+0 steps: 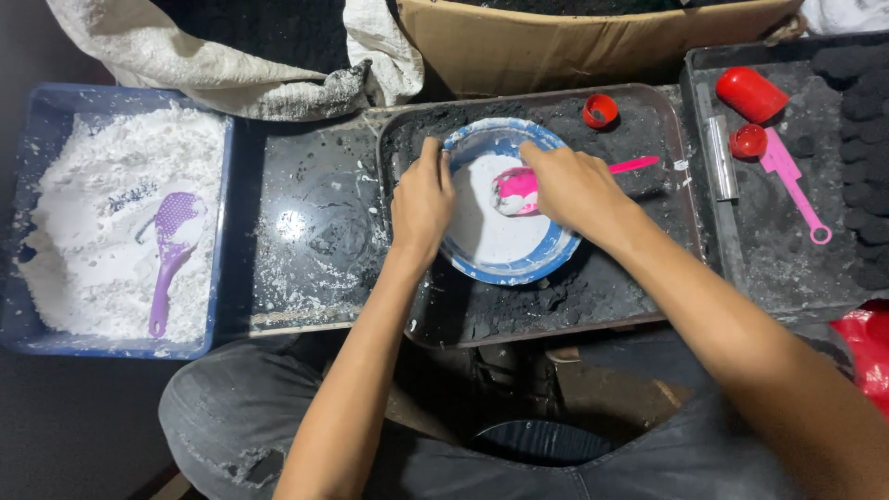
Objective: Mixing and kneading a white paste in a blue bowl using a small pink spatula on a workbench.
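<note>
A blue bowl with white powder inside rests in a dark metal tray full of black powder. My left hand grips the bowl's left rim. My right hand holds a pink spoon whose scoop is coated in white powder inside the bowl; its handle sticks out to the right.
A blue tub of white powder with a purple spoon sits at left. Right, a black tray holds red caps, a pink tool and black briquettes. A red cap lies in the metal tray. A sack and a cardboard box stand behind.
</note>
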